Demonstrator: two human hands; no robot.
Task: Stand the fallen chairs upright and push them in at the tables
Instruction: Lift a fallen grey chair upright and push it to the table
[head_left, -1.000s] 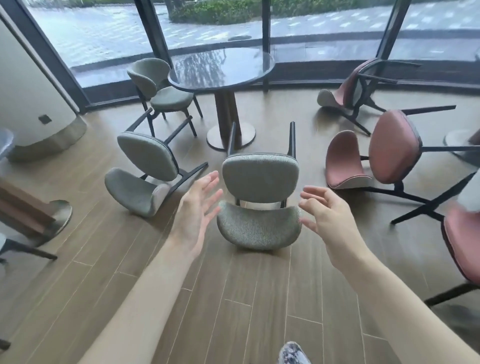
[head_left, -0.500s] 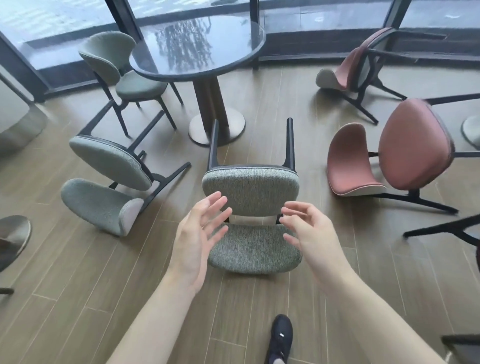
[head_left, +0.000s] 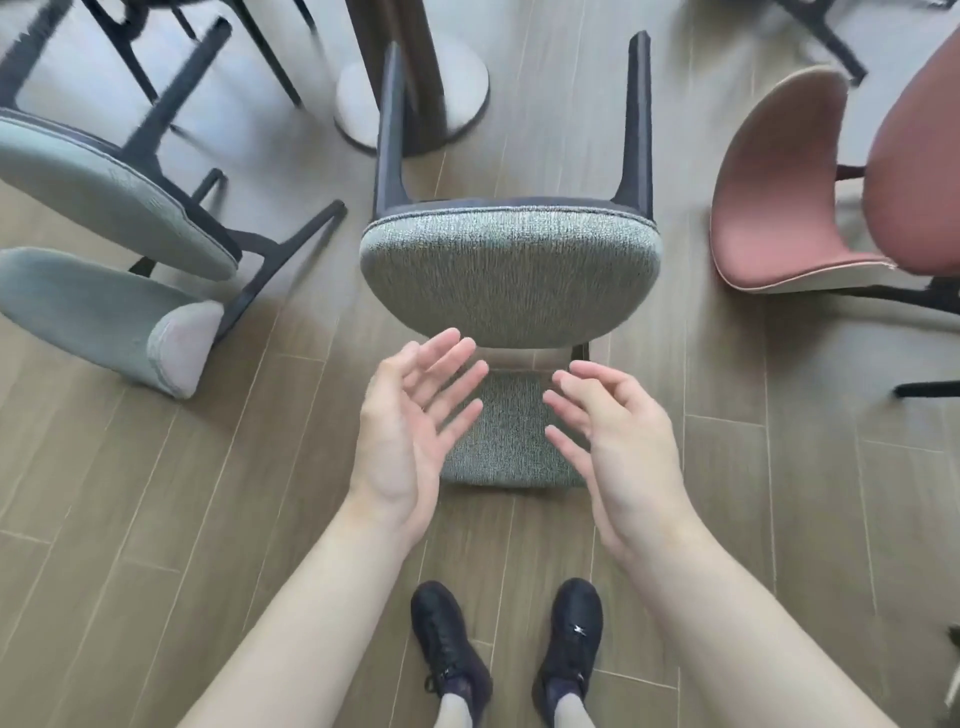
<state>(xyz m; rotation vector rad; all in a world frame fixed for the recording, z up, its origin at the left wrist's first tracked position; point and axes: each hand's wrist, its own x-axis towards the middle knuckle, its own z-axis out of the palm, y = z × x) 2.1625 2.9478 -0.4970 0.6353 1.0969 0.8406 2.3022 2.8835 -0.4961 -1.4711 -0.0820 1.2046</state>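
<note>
A grey-green fabric chair (head_left: 511, 270) lies on its back right in front of me, its seat facing me and two dark legs pointing away toward the table base (head_left: 413, 98). Its backrest (head_left: 506, 441) lies flat on the floor between my hands. My left hand (head_left: 410, 426) and my right hand (head_left: 618, 436) hover just above the backrest, palms facing each other, fingers spread, touching nothing. A second fallen grey-green chair (head_left: 114, 260) lies to the left. A fallen pink chair (head_left: 779, 192) lies to the right.
The round pedestal foot of the table stands just beyond the fallen chair's legs. Dark legs of another chair (head_left: 130, 57) show at the top left. My two black shoes (head_left: 506, 644) stand on the wood plank floor right behind the backrest.
I have stepped closer and tilted my head down. The chair now fills the centre of view, both hands have dropped nearer to its backrest, and both shoes have come into view.
</note>
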